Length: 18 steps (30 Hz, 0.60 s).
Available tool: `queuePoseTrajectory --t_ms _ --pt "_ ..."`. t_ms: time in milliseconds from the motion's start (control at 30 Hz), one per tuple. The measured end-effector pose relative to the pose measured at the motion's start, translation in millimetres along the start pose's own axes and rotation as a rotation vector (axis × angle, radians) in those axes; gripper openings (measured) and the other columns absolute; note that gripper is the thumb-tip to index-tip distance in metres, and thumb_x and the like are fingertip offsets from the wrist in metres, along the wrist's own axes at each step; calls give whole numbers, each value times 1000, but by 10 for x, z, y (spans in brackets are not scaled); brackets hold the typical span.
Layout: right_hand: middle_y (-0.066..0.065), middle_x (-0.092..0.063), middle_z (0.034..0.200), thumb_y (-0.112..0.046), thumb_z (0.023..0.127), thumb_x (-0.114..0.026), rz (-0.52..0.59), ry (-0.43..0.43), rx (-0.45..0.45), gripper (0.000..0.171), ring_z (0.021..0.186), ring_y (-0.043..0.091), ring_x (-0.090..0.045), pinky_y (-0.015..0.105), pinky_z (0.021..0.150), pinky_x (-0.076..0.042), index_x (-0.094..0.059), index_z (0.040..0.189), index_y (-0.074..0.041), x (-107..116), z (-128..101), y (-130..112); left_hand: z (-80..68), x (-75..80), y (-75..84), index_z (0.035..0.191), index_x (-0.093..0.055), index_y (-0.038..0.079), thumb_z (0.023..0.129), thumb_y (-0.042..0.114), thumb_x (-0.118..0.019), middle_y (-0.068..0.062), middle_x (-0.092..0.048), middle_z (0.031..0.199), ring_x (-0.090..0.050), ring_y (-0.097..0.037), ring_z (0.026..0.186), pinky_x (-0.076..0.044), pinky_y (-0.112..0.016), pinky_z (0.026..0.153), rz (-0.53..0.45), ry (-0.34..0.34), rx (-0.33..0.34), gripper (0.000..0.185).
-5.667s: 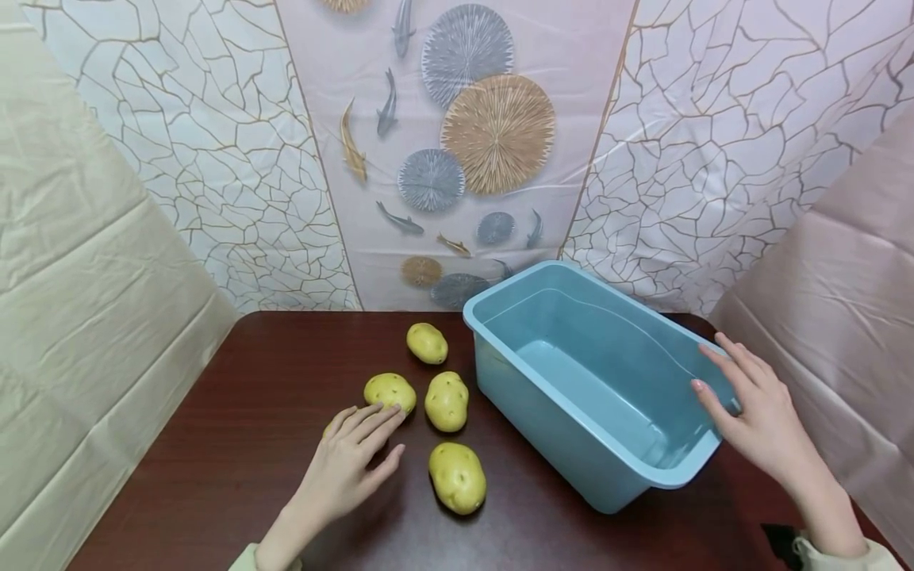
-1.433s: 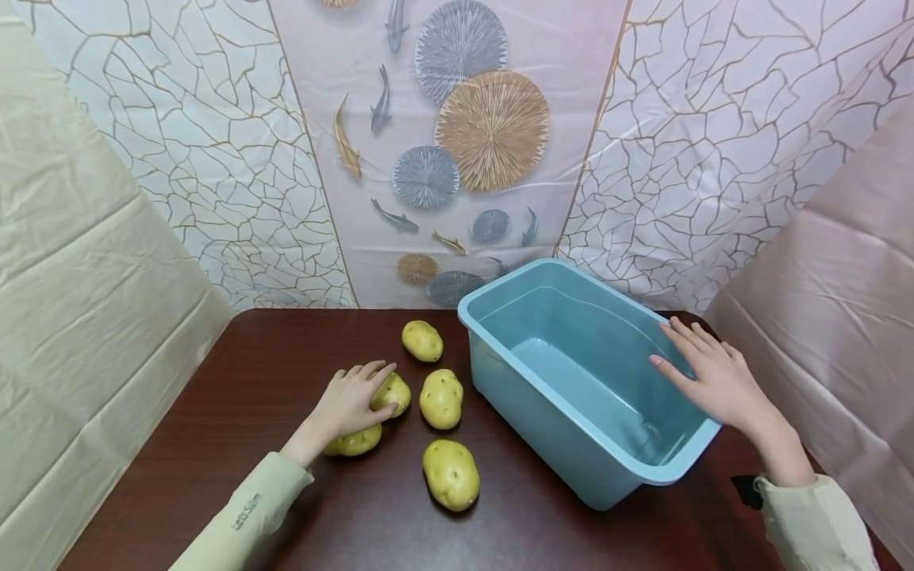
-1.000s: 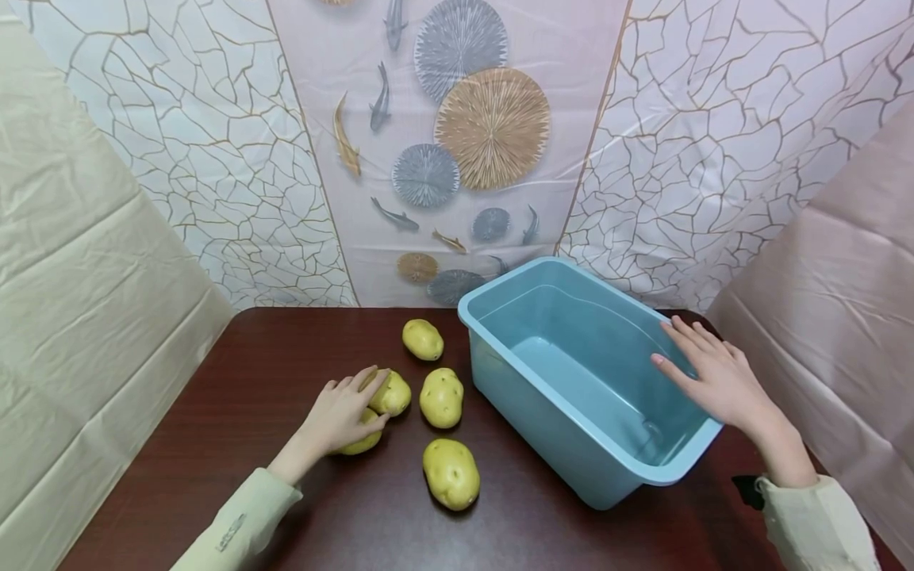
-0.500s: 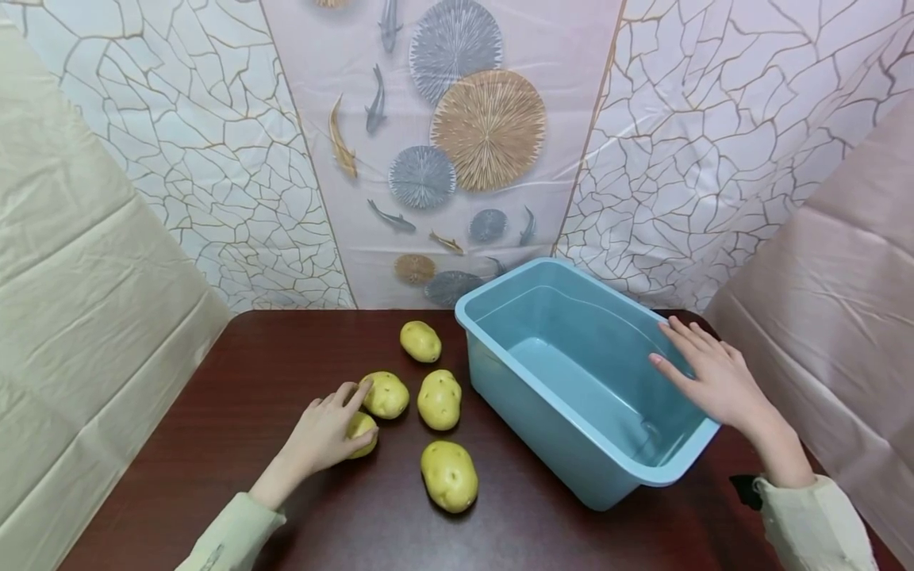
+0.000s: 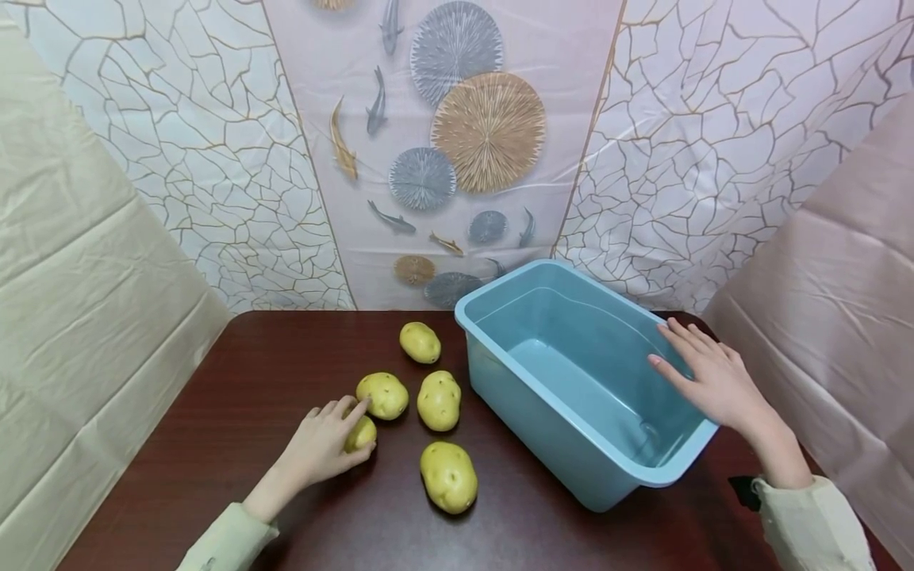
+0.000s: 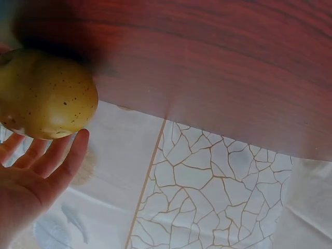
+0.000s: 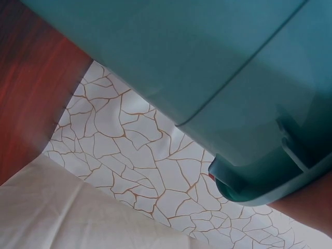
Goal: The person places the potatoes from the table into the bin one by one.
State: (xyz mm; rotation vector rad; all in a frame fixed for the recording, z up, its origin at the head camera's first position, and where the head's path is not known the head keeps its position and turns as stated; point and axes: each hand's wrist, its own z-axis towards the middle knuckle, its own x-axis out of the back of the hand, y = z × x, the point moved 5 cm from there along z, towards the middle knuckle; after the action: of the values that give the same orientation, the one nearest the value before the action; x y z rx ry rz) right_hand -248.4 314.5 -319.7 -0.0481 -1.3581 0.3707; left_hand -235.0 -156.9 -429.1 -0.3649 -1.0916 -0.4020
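Five yellow potatoes lie on the dark wooden table (image 5: pixel 236 381), left of a light blue plastic tub (image 5: pixel 571 373). My left hand (image 5: pixel 319 448) curls over the smallest potato (image 5: pixel 362 433), thumb under its near side; the left wrist view shows that potato (image 6: pixel 44 96) just above my fingers (image 6: pixel 52 158). The other potatoes sit at the back (image 5: pixel 420 342), beside my fingertips (image 5: pixel 382 395), in the middle (image 5: pixel 439 400) and nearest me (image 5: pixel 448 477). My right hand (image 5: pixel 707 377) rests with straight fingers on the tub's right rim. The tub holds nothing.
Patterned and plain plastic sheets wall in the table at the back and both sides. The tub's underside and rim (image 7: pixel 259 176) fill the right wrist view, above the table's edge (image 7: pixel 26 104). Bare tabletop lies left of the potatoes.
My left hand has drawn back toward me with the small potato, away from the neighbouring potato. The right hand stays on the tub's rim.
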Motion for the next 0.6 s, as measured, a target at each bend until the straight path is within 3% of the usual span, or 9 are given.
queuePoseTrajectory --t_ms 333,600 --pt "26 -19 144 -44 90 -41 -1 -1 -6 66 131 47 -12 68 92 -11 -25 140 -5 3 9 1 -31 -20 17 111 -61 12 70 47 -63 -7 -55 103 -55 -23 91 -45 -40 66 2 -24 -28 53" --pt "26 -20 144 -44 90 -42 3 6 1 65 132 47 -12 68 92 -11 -25 140 -5 7 -5 -2 -59 -43 3 113 -58 12 66 46 -67 -8 -52 107 -53 -25 95 -44 -41 66 -16 -39 -46 59"
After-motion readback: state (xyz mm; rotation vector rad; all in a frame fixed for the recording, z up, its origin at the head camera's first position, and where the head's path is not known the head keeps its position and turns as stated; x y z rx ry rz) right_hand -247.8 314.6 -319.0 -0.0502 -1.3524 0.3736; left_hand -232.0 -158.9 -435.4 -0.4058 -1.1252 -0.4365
